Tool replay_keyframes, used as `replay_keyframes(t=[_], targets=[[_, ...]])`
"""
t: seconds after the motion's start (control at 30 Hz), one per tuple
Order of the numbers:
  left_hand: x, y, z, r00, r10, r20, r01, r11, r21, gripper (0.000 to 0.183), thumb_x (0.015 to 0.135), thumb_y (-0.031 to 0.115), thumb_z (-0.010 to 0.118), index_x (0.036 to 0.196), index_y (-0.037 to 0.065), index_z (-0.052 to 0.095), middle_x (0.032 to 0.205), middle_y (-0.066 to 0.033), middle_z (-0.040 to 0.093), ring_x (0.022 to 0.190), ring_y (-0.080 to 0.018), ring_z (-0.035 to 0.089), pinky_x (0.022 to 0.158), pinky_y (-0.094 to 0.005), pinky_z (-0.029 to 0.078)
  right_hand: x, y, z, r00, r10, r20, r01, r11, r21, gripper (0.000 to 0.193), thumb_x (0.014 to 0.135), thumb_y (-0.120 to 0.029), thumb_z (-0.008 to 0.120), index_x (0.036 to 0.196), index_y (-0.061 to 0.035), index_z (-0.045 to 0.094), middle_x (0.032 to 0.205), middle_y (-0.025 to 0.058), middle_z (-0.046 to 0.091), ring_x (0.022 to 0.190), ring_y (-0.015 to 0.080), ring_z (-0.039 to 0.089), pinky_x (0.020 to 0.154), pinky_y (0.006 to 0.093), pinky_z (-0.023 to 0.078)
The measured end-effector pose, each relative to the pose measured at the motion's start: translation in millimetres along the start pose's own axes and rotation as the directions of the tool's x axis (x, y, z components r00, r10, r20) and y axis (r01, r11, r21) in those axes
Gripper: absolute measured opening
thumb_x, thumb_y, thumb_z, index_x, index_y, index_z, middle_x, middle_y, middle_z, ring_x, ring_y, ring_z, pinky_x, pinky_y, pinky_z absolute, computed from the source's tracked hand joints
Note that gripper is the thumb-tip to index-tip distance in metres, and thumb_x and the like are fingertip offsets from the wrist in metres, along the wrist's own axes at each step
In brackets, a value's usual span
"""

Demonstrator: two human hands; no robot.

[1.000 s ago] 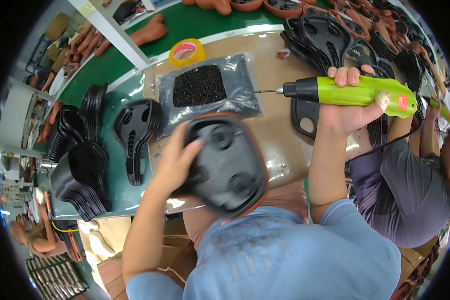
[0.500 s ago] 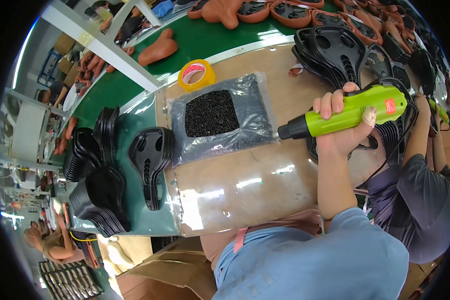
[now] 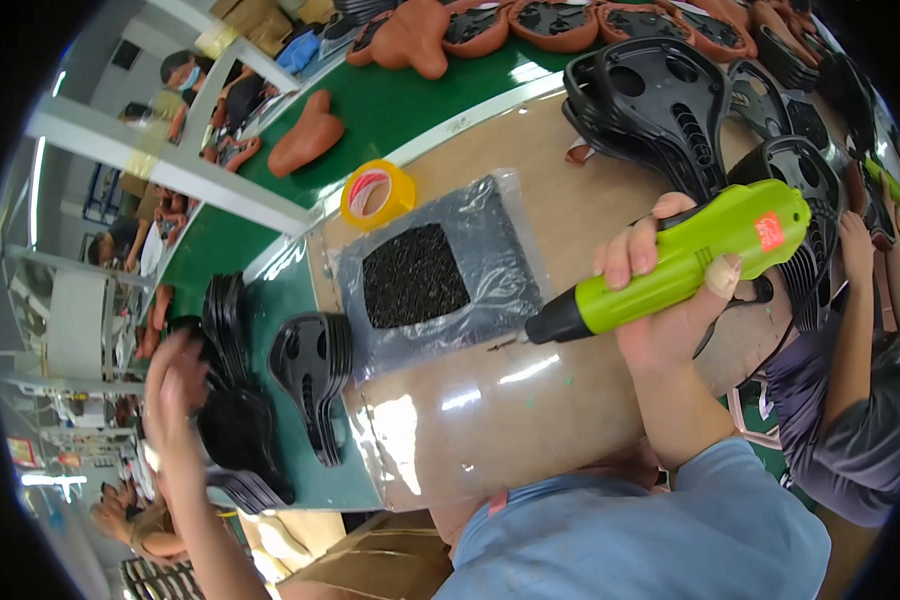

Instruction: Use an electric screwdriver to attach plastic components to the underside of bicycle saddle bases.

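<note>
A lime-green electric screwdriver (image 3: 695, 255) with a black nose is gripped in my right hand (image 3: 662, 330). Its thin bit points left, just off the near right corner of a clear bag (image 3: 505, 250) of small black screws (image 3: 415, 275). On the left, my left hand (image 3: 177, 380) is smeared by motion, raised at stacked black saddle shells (image 3: 238, 425); whether it touches them cannot be told. Another stack of black shells with cut-outs (image 3: 310, 370) stands between that hand and the bag.
Yellow tape (image 3: 378, 195) lies beyond the bag. More black shells (image 3: 650, 100) are piled at the far right. Brown saddle covers (image 3: 307, 135) line the green surface behind. A white post (image 3: 170, 165) slants across the far left. A co-worker's arm (image 3: 850, 300) works at right.
My left hand has come into view at the left, over the black shells. The screwdriver has moved slightly left and nearer me, its bit tilting lower. The view has also shifted.
</note>
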State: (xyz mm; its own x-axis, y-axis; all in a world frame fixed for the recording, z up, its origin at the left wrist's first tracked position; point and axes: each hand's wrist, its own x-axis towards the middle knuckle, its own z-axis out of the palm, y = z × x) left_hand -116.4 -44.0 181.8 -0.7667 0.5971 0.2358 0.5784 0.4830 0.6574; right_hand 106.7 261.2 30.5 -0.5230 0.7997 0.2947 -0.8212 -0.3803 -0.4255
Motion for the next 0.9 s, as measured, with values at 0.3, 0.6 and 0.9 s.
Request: replay_keyframes(t=[0.3,0.6,0.9], targets=[[320.5,-14.4,320.6,0.977,0.150,0.151,-0.209,0.809,0.550,0.074,0.072,0.032,0.066,0.136,0.019,0.031,0.140,-0.0164,0.030,0.122,-0.0364,0.037,0.097,-0.0432,0.038,5.2,7.9,-1.8,0.987,-0.061,-0.148,0.038,0.987,-0.155,0.067,0.076,-0.041,0.064,0.124,-0.0101,0.029,0.081,0.0087,0.050,0.073,0.0231,0.051,0.070,0.0346,0.042],[404.1,-19.4,437.2,0.989,0.149,0.006,-0.115,0.736,0.667,0.069,0.079,0.010,0.052,0.141,0.021,0.023,0.142,-0.0242,0.016,0.106,-0.0485,0.044,0.085,-0.0438,0.046,21.4,9.2,-10.7,0.952,-0.149,-0.267,0.087,0.969,-0.232,0.067,0.071,-0.034,0.074,0.119,-0.0127,0.031,0.075,0.0058,0.054,0.064,0.0218,0.054,0.064,0.0333,0.039],[276.1,-11.2,199.2,0.966,0.063,0.250,0.116,0.759,-0.641,0.051,0.089,0.017,0.043,0.135,-0.001,0.031,0.110,-0.0135,0.055,0.073,-0.0230,0.062,0.057,-0.0271,0.049,12.9,-1.2,-12.4,0.952,-0.281,-0.123,0.210,0.889,-0.407,0.061,0.075,-0.037,0.067,0.116,-0.0069,0.033,0.077,0.0040,0.051,0.068,0.0180,0.052,0.069,0.0319,0.036]])
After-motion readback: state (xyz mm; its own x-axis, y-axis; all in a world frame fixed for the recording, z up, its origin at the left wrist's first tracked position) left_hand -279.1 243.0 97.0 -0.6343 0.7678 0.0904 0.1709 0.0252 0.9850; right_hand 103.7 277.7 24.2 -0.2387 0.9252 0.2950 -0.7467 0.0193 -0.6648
